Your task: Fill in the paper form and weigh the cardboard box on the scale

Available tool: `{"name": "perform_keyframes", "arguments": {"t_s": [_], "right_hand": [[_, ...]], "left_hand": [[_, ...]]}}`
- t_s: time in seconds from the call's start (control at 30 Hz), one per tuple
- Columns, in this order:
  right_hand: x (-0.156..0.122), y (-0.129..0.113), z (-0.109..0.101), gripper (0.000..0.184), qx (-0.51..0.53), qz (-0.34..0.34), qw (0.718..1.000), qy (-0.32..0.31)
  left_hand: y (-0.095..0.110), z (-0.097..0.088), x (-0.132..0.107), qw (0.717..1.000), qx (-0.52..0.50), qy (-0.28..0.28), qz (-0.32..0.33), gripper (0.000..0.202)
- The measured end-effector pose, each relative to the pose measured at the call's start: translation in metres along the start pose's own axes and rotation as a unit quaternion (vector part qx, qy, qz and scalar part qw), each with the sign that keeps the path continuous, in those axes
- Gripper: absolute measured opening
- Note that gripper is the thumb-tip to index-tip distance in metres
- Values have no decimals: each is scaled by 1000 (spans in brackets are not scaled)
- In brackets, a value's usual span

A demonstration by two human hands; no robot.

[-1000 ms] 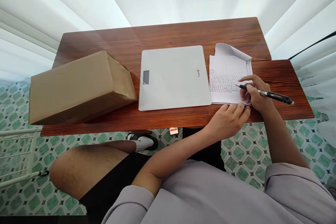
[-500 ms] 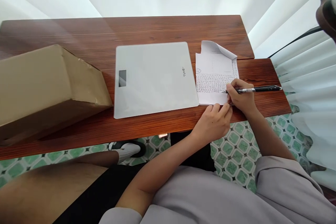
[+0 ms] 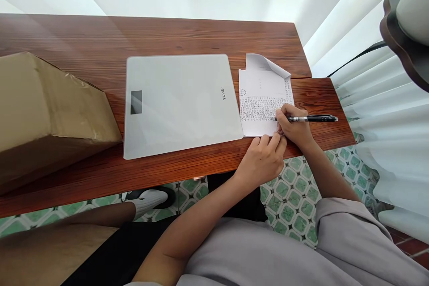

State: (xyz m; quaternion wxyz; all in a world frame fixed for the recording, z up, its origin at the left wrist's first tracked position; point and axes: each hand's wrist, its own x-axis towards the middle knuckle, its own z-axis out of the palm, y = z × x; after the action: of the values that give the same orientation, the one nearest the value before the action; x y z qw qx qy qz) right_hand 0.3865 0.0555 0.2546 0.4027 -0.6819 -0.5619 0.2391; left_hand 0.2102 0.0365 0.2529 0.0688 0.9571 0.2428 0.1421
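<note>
My right hand (image 3: 295, 128) grips a black pen (image 3: 310, 119), its tip touching a white paper (image 3: 261, 98) covered in small writing, with its far corner curled up. My left hand (image 3: 263, 157) rests at the near edge of the wooden table (image 3: 201, 35), fingers lying flat on the paper's near corner. A flat white scale (image 3: 179, 103) with a small dark display lies just left of the paper. A brown cardboard box (image 3: 43, 111) sits at the table's left end.
Green patterned floor tiles (image 3: 295, 205) show below the table, with my knee and a white-socked foot (image 3: 149, 199) under it. White curtains (image 3: 385, 111) hang on the right, and a dark-rimmed object (image 3: 402, 40) juts in at the upper right.
The view has shifted right, so box, scale and paper sit further left in the picture. My right hand with the pen has moved a little left along the paper's lower lines.
</note>
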Motion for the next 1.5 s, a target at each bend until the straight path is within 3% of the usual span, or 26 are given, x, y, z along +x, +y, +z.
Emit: {"name": "perform_keyframes", "arguments": {"t_s": [0.47,0.73,1.0,1.5], "right_hand": [[-2,-1,-1,34,22,23,999,15],[-1,2,-1,35,-14,-8,1000,16],[-2,2,-1,35,21,25,999,22],[-2,2,-1,37,4,26,999,27]], "left_hand": [[1,-1,1,1000,1,-11,-3,45],[1,0,1,1000,0,-2,0,46],[1,0,1,1000,1,-12,-1,47],[1,-1,0,1000,7,-9,-1,47]]}}
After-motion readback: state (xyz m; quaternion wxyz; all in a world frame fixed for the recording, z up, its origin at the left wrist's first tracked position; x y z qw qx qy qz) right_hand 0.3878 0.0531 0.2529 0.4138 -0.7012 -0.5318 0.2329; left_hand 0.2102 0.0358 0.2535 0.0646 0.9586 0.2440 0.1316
